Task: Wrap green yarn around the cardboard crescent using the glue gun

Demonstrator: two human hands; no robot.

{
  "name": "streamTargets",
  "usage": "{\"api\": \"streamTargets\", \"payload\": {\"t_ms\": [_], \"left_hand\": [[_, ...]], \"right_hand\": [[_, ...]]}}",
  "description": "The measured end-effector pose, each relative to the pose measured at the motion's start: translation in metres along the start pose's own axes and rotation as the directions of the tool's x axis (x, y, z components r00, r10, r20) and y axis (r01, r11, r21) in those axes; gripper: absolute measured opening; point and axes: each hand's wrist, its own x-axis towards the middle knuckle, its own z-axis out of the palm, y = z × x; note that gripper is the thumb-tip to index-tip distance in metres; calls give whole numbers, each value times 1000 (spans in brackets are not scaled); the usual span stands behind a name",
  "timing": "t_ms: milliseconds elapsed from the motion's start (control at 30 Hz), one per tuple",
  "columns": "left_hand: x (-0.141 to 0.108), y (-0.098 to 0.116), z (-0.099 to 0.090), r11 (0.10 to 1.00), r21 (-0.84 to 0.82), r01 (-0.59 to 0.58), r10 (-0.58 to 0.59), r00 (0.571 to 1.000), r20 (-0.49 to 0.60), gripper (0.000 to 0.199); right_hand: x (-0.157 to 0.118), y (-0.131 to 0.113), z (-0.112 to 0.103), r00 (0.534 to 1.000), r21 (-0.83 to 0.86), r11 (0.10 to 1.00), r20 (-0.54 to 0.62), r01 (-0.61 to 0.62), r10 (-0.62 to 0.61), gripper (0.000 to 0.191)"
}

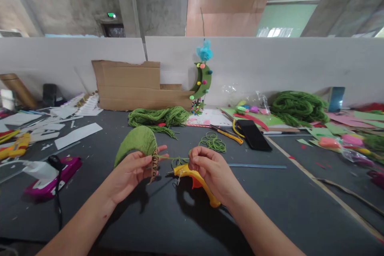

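Observation:
My left hand (129, 174) holds a curved cardboard crescent (136, 142) wrapped mostly in green yarn; its bare end shows printed digits beside my fingers. A taut strand of green yarn (172, 158) runs from that end to my right hand (210, 168), whose thumb and fingertips are pinched on it. Just below the strand, partly behind my right hand, lies a yellow glue gun (196, 176) on the dark table (270, 200). Loose loops of green yarn (213, 143) rest beyond my right hand.
Behind are a green yarn bundle (162, 117), a cardboard sheet (129, 86) and a decorated green crescent (205, 80). A black phone (254, 135) and orange-handled tool (231, 136) lie back right. At left sits a purple power strip (54, 178); a metal ruler (258, 166) lies right.

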Motion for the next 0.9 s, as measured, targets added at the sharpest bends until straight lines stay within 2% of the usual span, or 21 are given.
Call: {"api": "streamTargets", "payload": {"t_ms": [167,333,500,600,667,733,767,833,867,900], "left_hand": [[8,-2,-2,1000,-5,13,-13,999,-31,17],[11,-2,-3,999,48,9,-5,998,-68,21],[10,-2,-2,991,137,4,10,995,-100,37],[11,-3,-3,984,176,-10,33,991,-132,41],[13,-5,-4,977,210,-32,69,983,-172,34],[16,-7,-6,964,260,-55,118,965,-235,28],[17,-8,-8,957,282,-66,144,953,-266,27],[20,-10,-13,945,313,-92,194,931,-309,27],[21,-10,-16,941,323,-105,215,920,-327,27],[22,-10,-19,937,330,-115,235,907,-349,27]], "right_hand": [[0,0,-5,1000,88,996,-14,-23,24,7],[-4,-2,-15,998,57,997,-16,-60,61,8],[-13,-11,-21,999,-143,989,30,-35,40,12],[-20,-13,-26,996,-400,914,36,-63,84,9],[-25,-11,-31,1000,-641,767,27,14,5,13],[-27,-6,-35,992,-861,495,77,117,-101,27],[-27,-3,-37,989,-935,331,98,131,-115,26],[-26,3,-40,995,-996,50,72,76,-73,17],[-25,6,-41,998,-999,-35,40,39,-45,19],[-24,9,-42,1000,-997,-76,15,13,-24,24]]}}
